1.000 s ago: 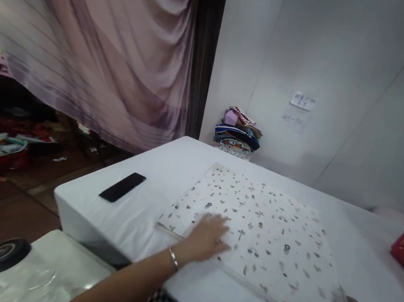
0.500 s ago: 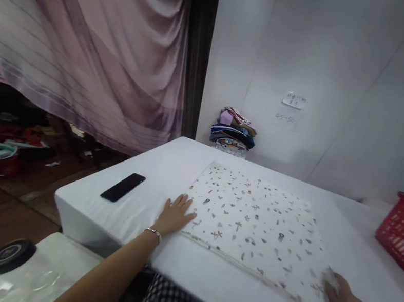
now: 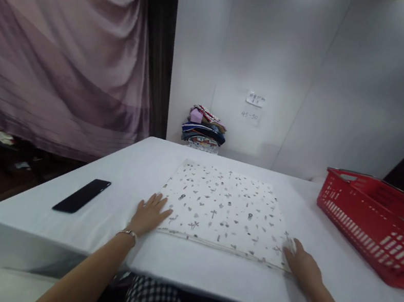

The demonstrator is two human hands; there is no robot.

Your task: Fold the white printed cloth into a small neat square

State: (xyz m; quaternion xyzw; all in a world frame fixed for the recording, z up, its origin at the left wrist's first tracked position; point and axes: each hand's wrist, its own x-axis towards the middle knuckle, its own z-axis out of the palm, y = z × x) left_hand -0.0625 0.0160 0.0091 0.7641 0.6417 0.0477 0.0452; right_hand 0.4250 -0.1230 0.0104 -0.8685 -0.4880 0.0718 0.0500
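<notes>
The white table point(image 3: 55, 229) carries a printed cloth point(image 3: 225, 210) lying flat at its middle, with a red basket point(image 3: 377, 223) at right and a phone point(image 3: 81, 195) at left. The left hand point(image 3: 150, 213) has slid off the cloth to its near left corner, and the right hand point(image 3: 301, 262) rests on the near right corner. Both lie flat with fingers spread, holding nothing, and the cloth looks smoothed.

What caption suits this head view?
Left hand and right hand touch the near corners of a printed cloth on a white table.
</notes>
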